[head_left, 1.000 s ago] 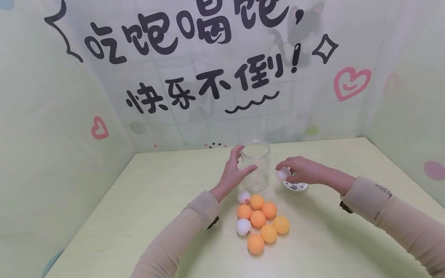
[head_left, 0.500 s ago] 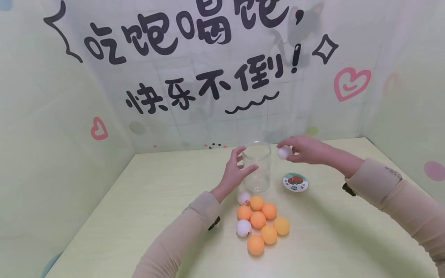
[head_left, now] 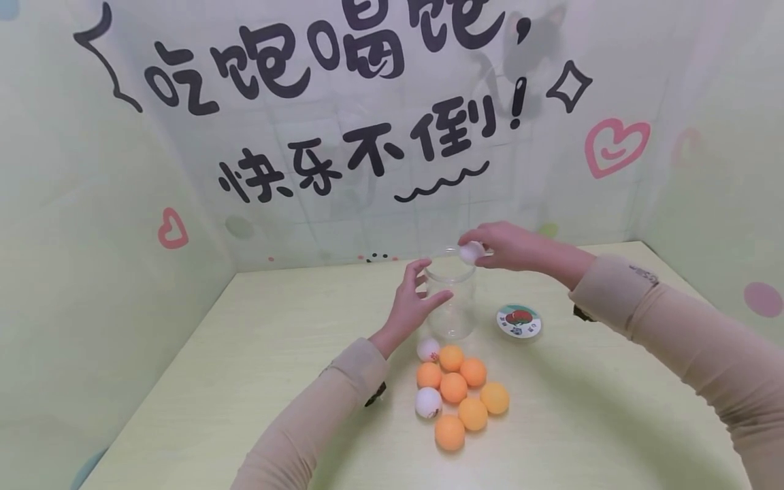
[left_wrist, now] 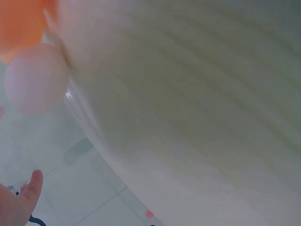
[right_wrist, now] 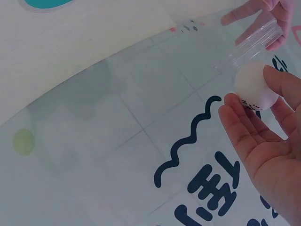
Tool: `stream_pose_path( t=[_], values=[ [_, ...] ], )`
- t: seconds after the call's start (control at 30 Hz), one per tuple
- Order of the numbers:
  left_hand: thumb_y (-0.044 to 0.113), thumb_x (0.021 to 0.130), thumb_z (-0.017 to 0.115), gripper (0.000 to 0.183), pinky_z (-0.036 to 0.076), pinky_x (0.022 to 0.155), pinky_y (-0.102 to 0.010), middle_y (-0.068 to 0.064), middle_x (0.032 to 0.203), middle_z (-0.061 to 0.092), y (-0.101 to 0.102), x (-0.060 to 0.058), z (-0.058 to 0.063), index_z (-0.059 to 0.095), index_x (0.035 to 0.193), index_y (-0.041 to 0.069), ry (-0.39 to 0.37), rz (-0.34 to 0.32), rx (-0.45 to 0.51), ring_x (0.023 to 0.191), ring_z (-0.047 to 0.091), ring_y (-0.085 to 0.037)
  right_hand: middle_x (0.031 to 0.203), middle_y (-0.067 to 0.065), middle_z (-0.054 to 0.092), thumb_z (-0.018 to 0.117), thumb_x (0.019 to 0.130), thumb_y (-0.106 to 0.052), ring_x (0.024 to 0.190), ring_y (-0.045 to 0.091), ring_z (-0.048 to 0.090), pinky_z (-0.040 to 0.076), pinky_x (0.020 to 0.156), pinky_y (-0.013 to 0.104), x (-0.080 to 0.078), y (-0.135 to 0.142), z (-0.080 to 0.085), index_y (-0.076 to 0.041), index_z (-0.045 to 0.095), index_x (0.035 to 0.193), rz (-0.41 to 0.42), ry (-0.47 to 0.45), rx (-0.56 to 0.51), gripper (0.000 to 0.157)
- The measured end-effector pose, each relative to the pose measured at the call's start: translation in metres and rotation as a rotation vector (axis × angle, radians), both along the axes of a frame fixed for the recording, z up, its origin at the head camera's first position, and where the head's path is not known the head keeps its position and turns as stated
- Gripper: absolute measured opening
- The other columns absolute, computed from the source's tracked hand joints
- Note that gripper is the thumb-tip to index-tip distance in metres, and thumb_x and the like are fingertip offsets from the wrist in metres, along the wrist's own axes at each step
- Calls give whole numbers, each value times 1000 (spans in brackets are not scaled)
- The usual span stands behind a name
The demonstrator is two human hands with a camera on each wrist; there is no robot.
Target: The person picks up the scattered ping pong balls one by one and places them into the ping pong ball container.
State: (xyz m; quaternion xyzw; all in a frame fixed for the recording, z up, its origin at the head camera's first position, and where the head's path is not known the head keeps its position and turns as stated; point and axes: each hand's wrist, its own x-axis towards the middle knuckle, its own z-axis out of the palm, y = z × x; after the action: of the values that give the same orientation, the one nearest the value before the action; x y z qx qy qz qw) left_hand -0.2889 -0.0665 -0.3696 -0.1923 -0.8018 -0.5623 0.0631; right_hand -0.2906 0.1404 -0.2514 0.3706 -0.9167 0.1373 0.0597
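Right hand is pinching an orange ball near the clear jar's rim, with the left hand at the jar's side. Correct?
Not the colour: the right hand is pinching a white ball, as the right wrist view shows. The clear jar and left hand are as you say.

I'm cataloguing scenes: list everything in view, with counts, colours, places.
Walls: 3, pale with black lettering and pink hearts, around the table
Table: 1, pale yellow, between walls
Jar: 1, clear, upright on table
Round disc: 1, white with red, right of jar
Orange balls: 7, orange, in front of jar
White balls: 2, white, beside orange balls
Held ball: 1, white, by jar's rim
Sleeves: 2, beige, either side
Wrist pieces: 2, black, at the sleeves
Left hand: 1, around the jar
Right hand: 1, pinching the held ball
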Motion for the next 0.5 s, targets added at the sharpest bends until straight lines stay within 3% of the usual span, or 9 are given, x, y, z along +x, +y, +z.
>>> stream_pose_path(
  t=[0.2, 0.37, 0.5],
  values=[
    [22, 80, 71, 69, 40, 98, -44, -5, 144, 32, 0, 0, 0, 31, 135, 14, -23, -5, 20, 128, 38, -31, 106, 17, 63, 67, 79, 0, 93, 30, 59, 49, 83, 42, -4, -13, -3, 0, 61, 111, 35, 18, 36, 33],
    [15, 82, 68, 65, 40, 98, -47, -12, 143, 33, 2, 16, 18, 32, 134, 7, -23, -11, 28, 127, 38, -36, 101, 15, 64, 66, 79, 0, 87, 28, 60, 50, 78, 39, -4, -18, -6, -1, 64, 105, 77, 37, 99, 26],
    [13, 83, 67, 62, 40, 97, -46, -14, 141, 34, 2, 25, 27, 32, 133, 4, -17, -2, 15, 125, 39, -37, 101, 16, 64, 65, 79, 1, 87, 29, 61, 51, 78, 39, -3, -19, -6, 0, 64, 104, 90, 32, 80, 24]
  ],
)
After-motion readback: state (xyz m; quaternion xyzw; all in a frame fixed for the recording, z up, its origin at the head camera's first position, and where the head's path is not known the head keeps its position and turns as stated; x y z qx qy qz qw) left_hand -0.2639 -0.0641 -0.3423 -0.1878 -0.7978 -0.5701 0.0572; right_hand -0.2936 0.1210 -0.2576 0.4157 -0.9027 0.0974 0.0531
